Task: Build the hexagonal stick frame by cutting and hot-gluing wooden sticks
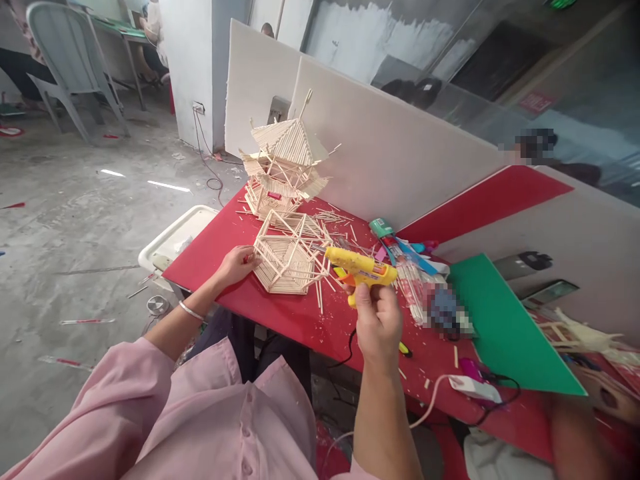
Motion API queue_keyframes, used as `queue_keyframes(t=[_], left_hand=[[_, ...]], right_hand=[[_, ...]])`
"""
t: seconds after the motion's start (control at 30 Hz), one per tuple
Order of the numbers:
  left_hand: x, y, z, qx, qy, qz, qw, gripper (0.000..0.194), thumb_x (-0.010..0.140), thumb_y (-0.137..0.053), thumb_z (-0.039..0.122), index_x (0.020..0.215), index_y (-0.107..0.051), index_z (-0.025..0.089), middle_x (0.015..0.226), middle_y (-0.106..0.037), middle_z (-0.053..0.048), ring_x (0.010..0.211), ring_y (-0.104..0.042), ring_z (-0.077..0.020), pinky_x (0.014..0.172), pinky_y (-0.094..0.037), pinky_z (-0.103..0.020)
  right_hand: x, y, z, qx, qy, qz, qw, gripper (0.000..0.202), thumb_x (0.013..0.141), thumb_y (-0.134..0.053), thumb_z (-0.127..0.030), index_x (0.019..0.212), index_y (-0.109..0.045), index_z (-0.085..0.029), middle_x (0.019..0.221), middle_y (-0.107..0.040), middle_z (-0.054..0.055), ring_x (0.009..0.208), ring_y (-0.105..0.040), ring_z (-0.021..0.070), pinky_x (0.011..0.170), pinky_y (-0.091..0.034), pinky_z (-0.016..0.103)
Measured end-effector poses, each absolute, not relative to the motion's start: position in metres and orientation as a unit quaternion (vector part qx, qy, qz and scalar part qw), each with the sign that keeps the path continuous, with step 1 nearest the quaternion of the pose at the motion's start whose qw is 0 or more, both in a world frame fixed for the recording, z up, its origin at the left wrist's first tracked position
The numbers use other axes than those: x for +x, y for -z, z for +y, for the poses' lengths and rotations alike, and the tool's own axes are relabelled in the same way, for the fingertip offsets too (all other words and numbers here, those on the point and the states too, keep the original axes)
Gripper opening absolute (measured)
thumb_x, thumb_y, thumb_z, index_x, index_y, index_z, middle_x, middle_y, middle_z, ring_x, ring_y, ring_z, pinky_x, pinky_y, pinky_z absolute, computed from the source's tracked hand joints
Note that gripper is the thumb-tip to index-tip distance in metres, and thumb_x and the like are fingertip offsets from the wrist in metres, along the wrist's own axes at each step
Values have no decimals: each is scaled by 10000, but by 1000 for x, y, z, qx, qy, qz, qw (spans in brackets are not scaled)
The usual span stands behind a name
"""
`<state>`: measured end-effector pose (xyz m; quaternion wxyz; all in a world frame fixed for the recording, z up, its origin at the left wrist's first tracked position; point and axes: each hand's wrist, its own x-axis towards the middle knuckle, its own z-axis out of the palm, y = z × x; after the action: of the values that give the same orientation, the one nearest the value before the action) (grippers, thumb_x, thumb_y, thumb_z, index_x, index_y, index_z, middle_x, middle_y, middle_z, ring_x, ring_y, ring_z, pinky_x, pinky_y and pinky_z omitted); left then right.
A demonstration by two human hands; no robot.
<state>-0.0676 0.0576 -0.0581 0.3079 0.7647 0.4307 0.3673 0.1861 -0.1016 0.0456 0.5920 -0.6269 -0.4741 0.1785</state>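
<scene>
My right hand is wrapped round the grip of a yellow hot glue gun, its nozzle pointing left at the near frame. This frame is a six-sided structure of thin wooden sticks, with a slatted floor and sticks crossing over its top. My left hand grips its left edge with bent fingers, the fingertips partly hidden. Behind it stands a tiered stick pagoda with a slatted, pointed roof.
Loose sticks litter the red table. On the right lie bagged sticks, a green bottle, a cutter and a white power strip. A green board and white panels border the table. A co-worker's arm shows at lower right.
</scene>
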Motion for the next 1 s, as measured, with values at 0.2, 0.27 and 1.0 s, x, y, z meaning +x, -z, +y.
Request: queue_keyframes(t=[0.2, 0.27, 1.0], left_hand=[[-68, 56, 67, 792, -333, 432, 275, 230, 805, -578, 337, 615, -567, 208, 726, -624, -46, 832, -583, -222, 872, -464, -338], [-68, 59, 69, 797, -328, 432, 266, 243, 813, -571, 337, 608, -569, 208, 749, -639, -54, 849, -593, -226, 900, -465, -351], [-61, 33, 48, 450, -523, 425, 586, 483, 408, -910, 458, 712, -737, 124, 647, -651, -36, 623, -572, -164, 620, -481, -299]], right_hand=[[191, -34, -129, -592, -229, -382, 672, 426, 802, -707, -579, 952, -626, -188, 798, -690, 18, 699, -656, 149, 672, -513, 299], [192, -31, -138, -584, -251, -337, 694, 461, 741, -757, -591, 930, -643, -186, 802, -675, 6, 665, -636, 130, 669, -515, 295], [179, -8, -170, -530, -337, -272, 729, 437, 701, -805, -551, 924, -642, -213, 853, -660, 6, 690, -626, 133, 630, -512, 293]])
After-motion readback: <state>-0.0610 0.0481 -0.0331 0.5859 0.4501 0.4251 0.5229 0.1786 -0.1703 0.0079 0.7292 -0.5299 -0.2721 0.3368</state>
